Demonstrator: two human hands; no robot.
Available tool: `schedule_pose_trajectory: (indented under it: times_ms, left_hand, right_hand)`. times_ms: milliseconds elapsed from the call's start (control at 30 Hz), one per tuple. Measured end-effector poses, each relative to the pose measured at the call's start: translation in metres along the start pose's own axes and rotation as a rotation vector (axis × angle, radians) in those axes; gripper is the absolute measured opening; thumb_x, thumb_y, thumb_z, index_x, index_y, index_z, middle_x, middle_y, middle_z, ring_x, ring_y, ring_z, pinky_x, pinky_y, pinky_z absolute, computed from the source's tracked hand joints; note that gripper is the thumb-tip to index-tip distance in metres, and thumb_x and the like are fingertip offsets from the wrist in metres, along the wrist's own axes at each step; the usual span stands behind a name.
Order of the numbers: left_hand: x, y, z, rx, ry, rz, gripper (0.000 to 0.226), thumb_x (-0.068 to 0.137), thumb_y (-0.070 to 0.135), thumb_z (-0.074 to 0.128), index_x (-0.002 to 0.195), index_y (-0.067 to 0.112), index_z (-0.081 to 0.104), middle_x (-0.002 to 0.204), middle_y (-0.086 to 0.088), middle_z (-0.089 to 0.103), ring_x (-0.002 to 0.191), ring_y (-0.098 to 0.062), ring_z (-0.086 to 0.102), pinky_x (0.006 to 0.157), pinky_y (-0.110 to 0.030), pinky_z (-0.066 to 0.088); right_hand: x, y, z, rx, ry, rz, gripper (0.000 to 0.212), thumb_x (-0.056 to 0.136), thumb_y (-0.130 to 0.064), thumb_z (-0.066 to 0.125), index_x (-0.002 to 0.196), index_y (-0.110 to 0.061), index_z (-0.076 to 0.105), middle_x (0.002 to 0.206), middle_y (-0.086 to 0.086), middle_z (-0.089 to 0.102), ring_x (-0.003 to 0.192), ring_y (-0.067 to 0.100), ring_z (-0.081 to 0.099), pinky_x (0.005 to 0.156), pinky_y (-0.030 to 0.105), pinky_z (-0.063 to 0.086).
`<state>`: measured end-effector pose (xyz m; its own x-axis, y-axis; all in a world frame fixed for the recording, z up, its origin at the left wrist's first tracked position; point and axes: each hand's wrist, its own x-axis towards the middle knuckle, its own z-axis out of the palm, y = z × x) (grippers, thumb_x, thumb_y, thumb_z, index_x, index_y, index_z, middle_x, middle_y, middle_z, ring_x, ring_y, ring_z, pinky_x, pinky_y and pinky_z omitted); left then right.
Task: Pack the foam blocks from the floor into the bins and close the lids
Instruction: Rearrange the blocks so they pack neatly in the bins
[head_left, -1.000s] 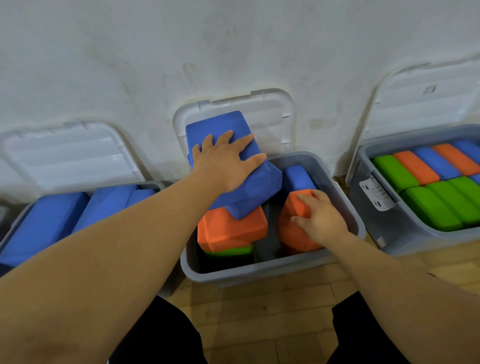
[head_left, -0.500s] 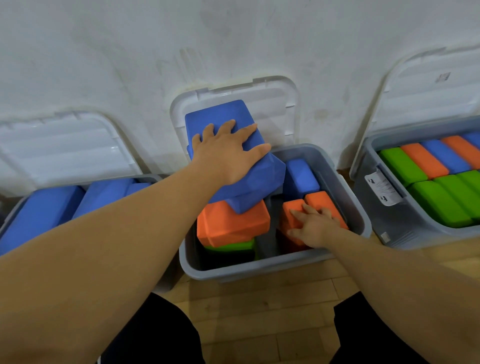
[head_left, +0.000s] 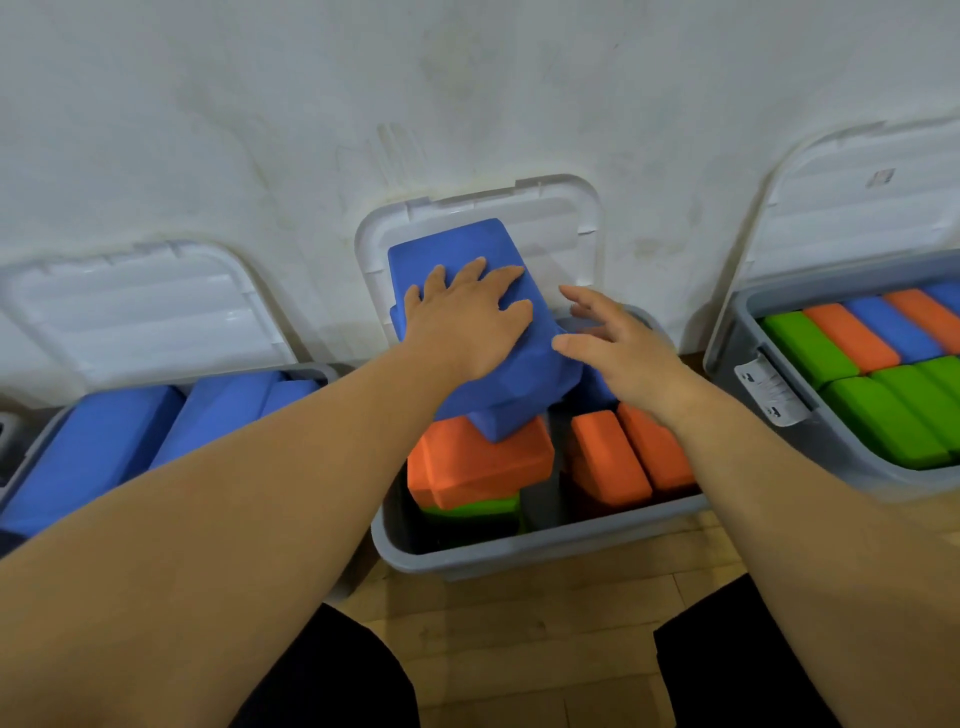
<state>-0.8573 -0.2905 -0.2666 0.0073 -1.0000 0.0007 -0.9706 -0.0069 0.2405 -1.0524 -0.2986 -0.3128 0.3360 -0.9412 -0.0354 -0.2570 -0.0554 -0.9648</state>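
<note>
Left hand flat on tilted blue foam block, frame centre, propped above grey plastic bin. Right hand open, empty, beside it. Best to take both ends, level, then lower beside upright orange foam blocks.

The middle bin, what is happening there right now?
A person is packing foam blocks. The left hand lies flat on a tilted blue block that rests on an orange block in the middle bin. The right hand hovers open beside it. All three lids stand open.
</note>
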Motion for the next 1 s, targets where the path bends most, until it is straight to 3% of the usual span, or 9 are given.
schedule_pose_trajectory:
  times_ms: [67, 133, 267, 433, 600, 667, 767, 867, 1000]
  left_hand:
    - [-0.002, -0.009, -0.012, -0.299, 0.061, -0.029, 0.050, 0.098, 0.041, 0.043, 0.147, 0.033, 0.046, 0.145, 0.003, 0.053, 0.121, -0.024, 0.055, 0.104, -0.040, 0.043]
    - [-0.014, -0.021, -0.019, -0.470, 0.160, -0.108, 0.046, 0.096, 0.033, 0.057, 0.141, 0.026, 0.052, 0.138, 0.003, 0.055, 0.097, -0.014, 0.060, 0.084, -0.027, 0.047]
    - [-0.044, -0.048, 0.000, -0.493, 0.291, -0.383, 0.074, 0.088, 0.058, 0.068, 0.147, 0.022, 0.042, 0.141, -0.007, 0.048, 0.121, -0.027, 0.054, 0.099, -0.041, 0.047]
    - [-0.052, -0.043, 0.013, -0.935, 0.253, -0.414, 0.059, 0.095, 0.045, 0.065, 0.143, 0.019, 0.041, 0.116, 0.009, 0.058, 0.085, 0.000, 0.056, 0.067, -0.022, 0.045]
    - [-0.055, -0.025, -0.001, -1.045, 0.352, -0.229, 0.022, 0.100, 0.037, 0.060, 0.113, 0.046, 0.044, 0.104, 0.030, 0.055, 0.087, 0.017, 0.060, 0.068, -0.007, 0.047]
    - [-0.052, -0.018, -0.006, -1.055, 0.358, -0.154, 0.020, 0.103, 0.043, 0.053, 0.119, 0.052, 0.046, 0.113, 0.033, 0.058, 0.099, 0.023, 0.056, 0.077, -0.001, 0.044]
    - [-0.039, -0.014, 0.004, -0.980, 0.302, -0.066, 0.053, 0.102, 0.065, 0.030, 0.149, 0.043, 0.039, 0.141, 0.034, 0.047, 0.134, 0.006, 0.042, 0.111, -0.017, 0.031]
    - [-0.024, -0.017, 0.032, -0.700, 0.153, -0.178, 0.082, 0.083, 0.087, 0.018, 0.155, 0.048, 0.028, 0.160, 0.018, 0.033, 0.149, -0.017, 0.031, 0.122, -0.041, 0.024]
    - [-0.029, -0.025, 0.068, -0.396, -0.097, -0.233, 0.091, 0.079, 0.085, 0.051, 0.156, 0.049, 0.022, 0.169, 0.006, -0.012, 0.153, -0.030, 0.018, 0.122, -0.048, 0.025]
  right_hand:
    - [0.004, -0.002, 0.007, 0.114, -0.071, 0.020, 0.045, 0.099, -0.023, 0.063, 0.139, -0.040, 0.052, 0.140, -0.009, 0.054, 0.123, -0.004, 0.054, 0.096, 0.017, 0.044]
    - [0.004, -0.003, 0.011, 0.122, -0.095, 0.020, 0.034, 0.100, -0.026, 0.063, 0.125, -0.048, 0.058, 0.129, -0.014, 0.062, 0.113, -0.009, 0.060, 0.096, 0.019, 0.049]
    - [0.001, -0.004, 0.016, 0.055, -0.130, -0.017, 0.054, 0.091, -0.042, 0.070, 0.143, -0.039, 0.053, 0.131, -0.018, 0.066, 0.121, 0.002, 0.062, 0.105, 0.035, 0.048]
    - [-0.001, -0.013, 0.021, 0.097, -0.139, -0.026, 0.049, 0.097, -0.034, 0.067, 0.144, -0.038, 0.053, 0.132, -0.017, 0.066, 0.122, 0.005, 0.062, 0.109, 0.040, 0.047]
    - [-0.007, -0.027, 0.014, 0.274, -0.002, -0.074, 0.052, 0.097, -0.021, 0.066, 0.141, -0.044, 0.053, 0.130, -0.016, 0.067, 0.119, 0.011, 0.065, 0.104, 0.044, 0.050]
    - [-0.011, -0.032, 0.007, 0.356, 0.046, -0.067, 0.058, 0.096, -0.021, 0.067, 0.145, -0.045, 0.048, 0.130, -0.017, 0.066, 0.119, 0.014, 0.065, 0.100, 0.048, 0.052]
    - [-0.017, -0.033, -0.011, 0.443, 0.150, -0.074, 0.062, 0.091, -0.020, 0.074, 0.143, -0.042, 0.051, 0.134, -0.008, 0.065, 0.120, 0.018, 0.065, 0.098, 0.050, 0.055]
    - [-0.020, -0.033, -0.035, 0.388, 0.424, -0.153, 0.056, 0.081, -0.028, 0.077, 0.130, -0.048, 0.059, 0.137, -0.005, 0.062, 0.119, 0.011, 0.065, 0.099, 0.044, 0.055]
    - [-0.027, -0.028, -0.067, -0.029, 0.737, -0.244, 0.055, 0.089, -0.024, 0.072, 0.141, -0.032, 0.056, 0.139, -0.010, 0.055, 0.122, -0.002, 0.055, 0.101, 0.015, 0.043]
